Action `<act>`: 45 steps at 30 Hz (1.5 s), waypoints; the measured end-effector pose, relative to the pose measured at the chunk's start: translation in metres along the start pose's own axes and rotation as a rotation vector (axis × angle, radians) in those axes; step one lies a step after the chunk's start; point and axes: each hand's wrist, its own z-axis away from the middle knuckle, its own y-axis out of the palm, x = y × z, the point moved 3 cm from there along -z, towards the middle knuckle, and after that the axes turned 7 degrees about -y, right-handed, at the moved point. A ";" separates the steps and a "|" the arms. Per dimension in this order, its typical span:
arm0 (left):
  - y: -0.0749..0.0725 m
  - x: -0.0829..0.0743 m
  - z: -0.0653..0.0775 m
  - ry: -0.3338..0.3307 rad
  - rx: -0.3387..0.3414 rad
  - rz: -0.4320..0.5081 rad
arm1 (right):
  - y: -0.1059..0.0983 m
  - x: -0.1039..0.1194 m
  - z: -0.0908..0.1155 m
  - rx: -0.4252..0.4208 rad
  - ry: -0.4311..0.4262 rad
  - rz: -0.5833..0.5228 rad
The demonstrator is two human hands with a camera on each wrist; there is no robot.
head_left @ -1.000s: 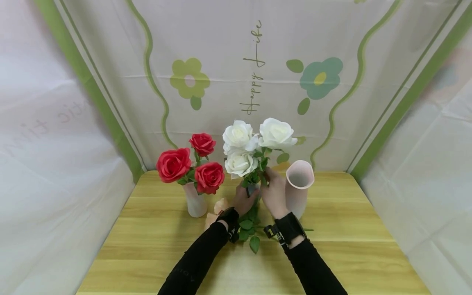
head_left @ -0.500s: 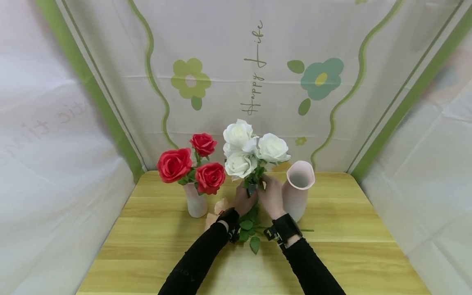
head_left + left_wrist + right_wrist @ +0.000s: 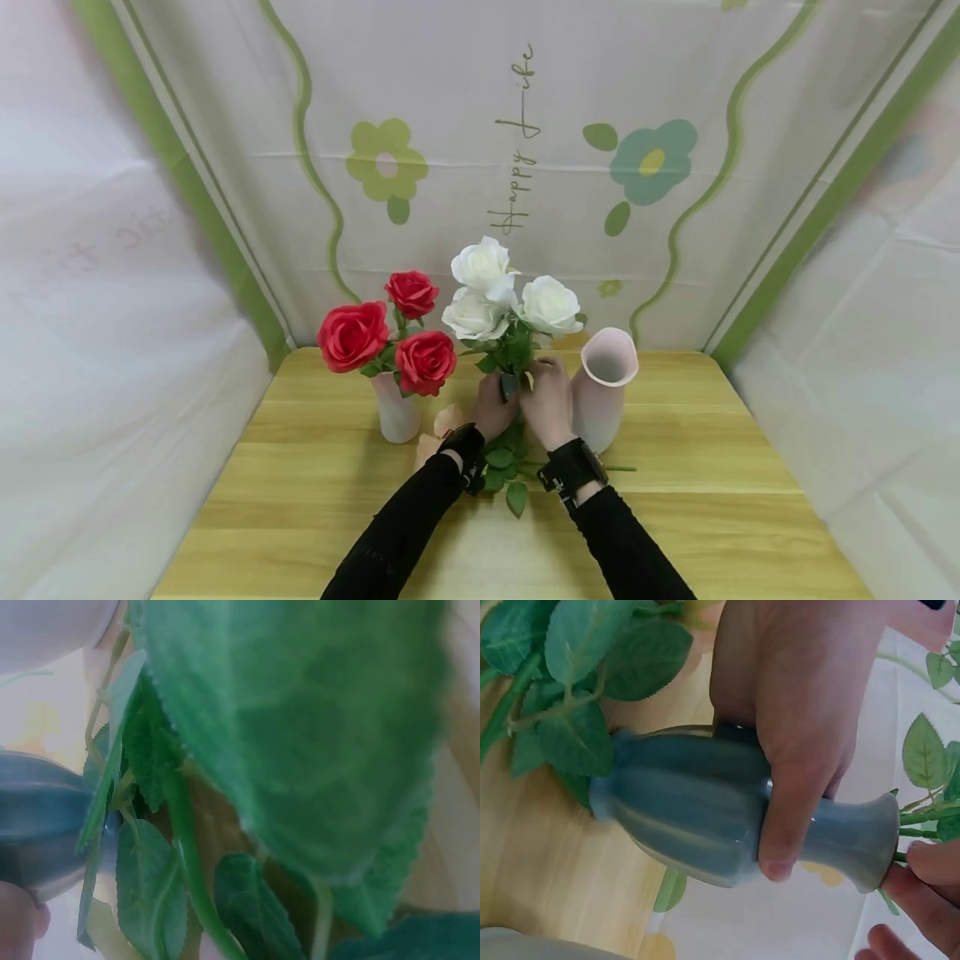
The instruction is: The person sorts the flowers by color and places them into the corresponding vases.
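Note:
My left hand (image 3: 492,410) grips a blue-grey ribbed vase (image 3: 690,799), thumb and fingers around its shoulder and neck. Three white roses (image 3: 551,305) with green leaves rise from the vase's flared mouth. At that mouth, the fingertips of my right hand (image 3: 928,896) pinch a green stem right by the rim. In the head view the right hand (image 3: 547,400) sits just right of the vase, below the rose heads. Large green leaves (image 3: 300,735) fill most of the left wrist view, with the vase at its left edge.
Red roses (image 3: 352,336) stand in a pink-white vase (image 3: 397,410) on the left. A taller pink vase (image 3: 600,408) stands close to the right hand. Peach flowers (image 3: 448,418) and leafy stems (image 3: 501,458) lie on the wooden table (image 3: 675,533) under the forearms.
The rightmost white rose has come down and left, closer to the other two. My right hand has moved slightly down and left with it. The left hand still holds the vase.

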 end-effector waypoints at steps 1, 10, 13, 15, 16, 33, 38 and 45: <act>0.000 0.001 0.001 0.013 0.002 -0.005 | 0.000 0.002 0.003 -0.002 -0.002 -0.009; -0.010 -0.043 0.022 -0.069 0.078 0.011 | -0.016 0.019 0.046 -0.075 -0.065 0.016; -0.010 -0.043 0.024 -0.061 0.075 -0.023 | -0.024 0.023 0.062 -0.085 -0.063 0.007; -0.007 -0.033 0.020 -0.046 0.072 -0.011 | -0.029 0.025 0.073 -0.066 -0.050 0.005; -0.008 -0.032 0.020 -0.049 0.074 -0.024 | -0.030 0.026 0.079 -0.045 -0.044 0.008; 0.014 0.046 -0.024 -0.073 0.146 -0.053 | -0.040 -0.014 0.146 0.387 -0.072 0.173; -0.010 -0.018 -0.001 -0.079 0.066 -0.116 | -0.045 -0.021 0.150 0.406 -0.161 0.195; 0.000 -0.013 0.015 -0.077 0.029 -0.136 | -0.051 -0.031 0.160 0.408 -0.239 0.223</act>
